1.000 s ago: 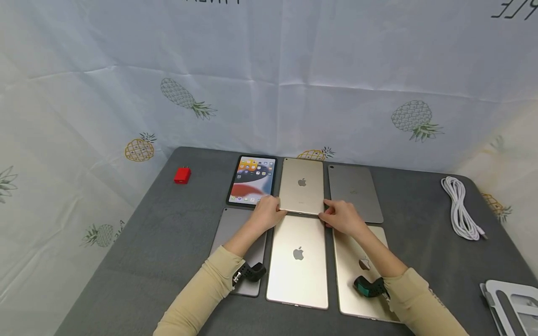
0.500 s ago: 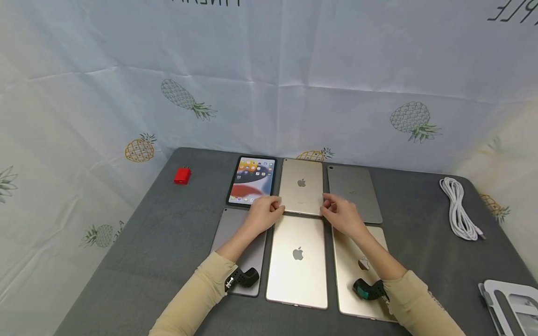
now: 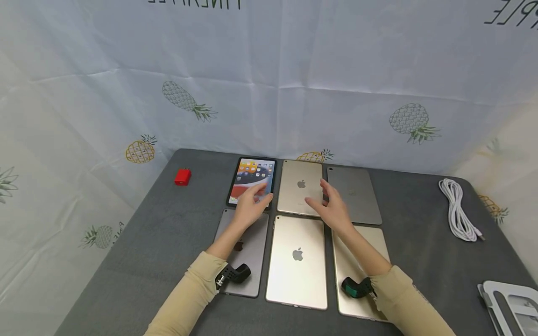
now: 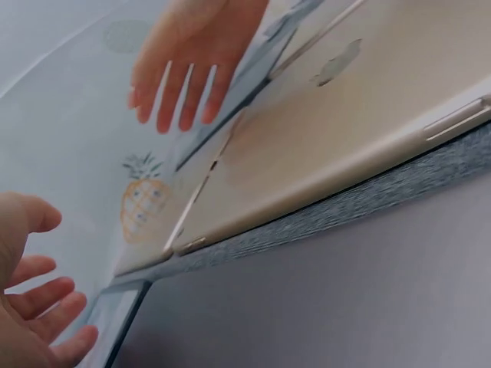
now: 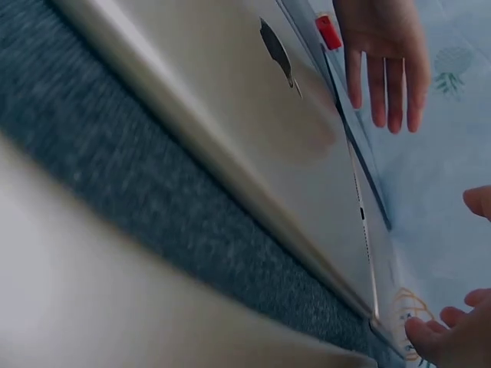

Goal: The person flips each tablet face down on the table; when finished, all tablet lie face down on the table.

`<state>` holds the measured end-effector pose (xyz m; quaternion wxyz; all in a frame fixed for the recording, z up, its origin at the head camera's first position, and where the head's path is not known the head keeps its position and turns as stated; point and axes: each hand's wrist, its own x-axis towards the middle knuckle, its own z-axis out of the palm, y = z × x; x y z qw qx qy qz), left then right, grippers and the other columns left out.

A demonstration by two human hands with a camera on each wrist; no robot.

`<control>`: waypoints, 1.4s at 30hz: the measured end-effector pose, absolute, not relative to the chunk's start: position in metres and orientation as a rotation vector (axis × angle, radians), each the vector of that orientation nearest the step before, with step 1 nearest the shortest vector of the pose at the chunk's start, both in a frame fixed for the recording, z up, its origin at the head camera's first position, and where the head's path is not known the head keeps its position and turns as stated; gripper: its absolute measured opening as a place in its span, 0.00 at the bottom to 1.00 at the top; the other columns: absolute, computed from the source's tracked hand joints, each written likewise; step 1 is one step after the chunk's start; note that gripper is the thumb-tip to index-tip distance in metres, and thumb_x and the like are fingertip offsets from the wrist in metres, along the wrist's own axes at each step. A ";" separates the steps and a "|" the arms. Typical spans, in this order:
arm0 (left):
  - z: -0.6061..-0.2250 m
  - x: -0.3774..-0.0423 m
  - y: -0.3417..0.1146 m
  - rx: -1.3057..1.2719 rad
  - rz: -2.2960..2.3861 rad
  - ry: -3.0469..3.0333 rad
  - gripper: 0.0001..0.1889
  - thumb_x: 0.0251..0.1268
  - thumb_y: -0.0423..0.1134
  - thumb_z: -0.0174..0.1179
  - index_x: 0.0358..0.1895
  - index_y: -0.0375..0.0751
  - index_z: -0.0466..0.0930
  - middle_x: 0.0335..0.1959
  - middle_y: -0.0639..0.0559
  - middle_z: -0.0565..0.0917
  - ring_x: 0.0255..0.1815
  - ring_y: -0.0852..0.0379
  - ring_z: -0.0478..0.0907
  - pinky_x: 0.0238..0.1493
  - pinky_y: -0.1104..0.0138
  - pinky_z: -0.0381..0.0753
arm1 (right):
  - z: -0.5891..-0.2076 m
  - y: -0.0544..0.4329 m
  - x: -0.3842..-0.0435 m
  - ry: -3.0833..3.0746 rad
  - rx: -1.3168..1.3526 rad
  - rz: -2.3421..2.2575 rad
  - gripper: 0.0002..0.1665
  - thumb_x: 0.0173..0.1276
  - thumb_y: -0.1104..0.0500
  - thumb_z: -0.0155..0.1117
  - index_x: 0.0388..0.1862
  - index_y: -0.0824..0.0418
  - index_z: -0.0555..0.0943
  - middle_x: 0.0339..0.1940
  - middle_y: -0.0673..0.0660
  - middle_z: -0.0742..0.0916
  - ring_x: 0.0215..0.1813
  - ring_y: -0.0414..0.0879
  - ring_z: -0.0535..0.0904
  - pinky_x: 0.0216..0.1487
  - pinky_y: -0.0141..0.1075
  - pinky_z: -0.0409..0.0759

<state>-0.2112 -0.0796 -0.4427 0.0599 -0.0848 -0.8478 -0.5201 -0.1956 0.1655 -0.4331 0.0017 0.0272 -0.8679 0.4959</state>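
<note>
Two rows of tablets lie on the dark grey table. My left hand point(image 3: 249, 207) hovers over the lower part of the lit-screen tablet point(image 3: 248, 175) and the top of the grey tablet point(image 3: 248, 252); its fingers are spread and hold nothing. Above the lower right corner of the back-row gold tablet point(image 3: 296, 179), my right hand point(image 3: 334, 205) is held with thumb and fingers apart, also holding nothing. In front of that tablet lies a larger gold tablet point(image 3: 297, 275). A dark grey tablet point(image 3: 355, 191) and another gold tablet point(image 3: 349, 275) lie to the right, the latter partly hidden by the right forearm.
A red charger plug point(image 3: 182, 177) sits at the back left of the table point(image 3: 138, 261). At the right are a coiled white cable point(image 3: 459, 212) and a white stand point(image 3: 510, 298). A pineapple-print cloth point(image 3: 336, 60) hangs behind.
Both hands have let go of the back-row gold tablet's lower corners and lifted. The left hand has moved left, and the fingers of both have spread. The tablets look almost unmoved.
</note>
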 end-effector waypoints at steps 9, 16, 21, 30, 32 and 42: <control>-0.439 -0.216 -0.099 -0.073 -1.649 -2.532 0.25 0.67 0.41 0.61 0.66 0.37 0.73 0.61 0.43 0.79 0.59 0.50 0.77 0.61 0.57 0.74 | -0.435 0.140 -0.202 -2.665 0.021 1.784 0.53 0.64 0.45 0.69 0.80 0.55 0.52 0.77 0.55 0.61 0.76 0.53 0.57 0.70 0.48 0.64; -0.438 -0.218 -0.117 -0.003 -1.681 -2.502 0.26 0.68 0.40 0.59 0.67 0.37 0.71 0.63 0.41 0.77 0.61 0.46 0.75 0.60 0.54 0.74 | -0.435 0.120 -0.205 -2.620 0.011 1.915 0.53 0.64 0.49 0.70 0.79 0.57 0.51 0.78 0.57 0.60 0.76 0.56 0.57 0.70 0.47 0.62; -0.439 -0.220 -0.129 0.062 -1.668 -2.478 0.25 0.68 0.39 0.59 0.67 0.38 0.72 0.62 0.42 0.77 0.61 0.48 0.75 0.62 0.57 0.73 | -0.435 0.106 -0.207 -2.611 0.046 1.945 0.52 0.64 0.54 0.70 0.78 0.62 0.52 0.76 0.62 0.63 0.75 0.56 0.58 0.71 0.45 0.61; -0.442 -0.225 -0.148 0.163 -1.654 -2.458 0.25 0.70 0.40 0.57 0.68 0.39 0.71 0.64 0.43 0.75 0.65 0.49 0.71 0.64 0.57 0.69 | -0.435 0.087 -0.206 -2.585 0.035 2.126 0.51 0.62 0.56 0.70 0.78 0.63 0.53 0.76 0.63 0.63 0.75 0.58 0.59 0.72 0.48 0.60; -0.442 -0.225 -0.152 0.174 -1.658 -2.455 0.25 0.70 0.40 0.57 0.68 0.38 0.70 0.64 0.43 0.75 0.66 0.48 0.70 0.65 0.56 0.69 | -0.436 0.084 -0.205 -2.568 0.040 2.167 0.51 0.62 0.58 0.70 0.78 0.64 0.53 0.75 0.64 0.64 0.75 0.58 0.59 0.71 0.48 0.61; -0.441 -0.224 -0.159 0.242 -1.678 -2.503 0.26 0.71 0.40 0.56 0.70 0.37 0.67 0.67 0.41 0.72 0.67 0.46 0.69 0.64 0.55 0.70 | -0.435 0.066 -0.203 -2.547 0.065 2.253 0.51 0.61 0.60 0.71 0.77 0.66 0.54 0.75 0.64 0.64 0.73 0.59 0.61 0.70 0.50 0.63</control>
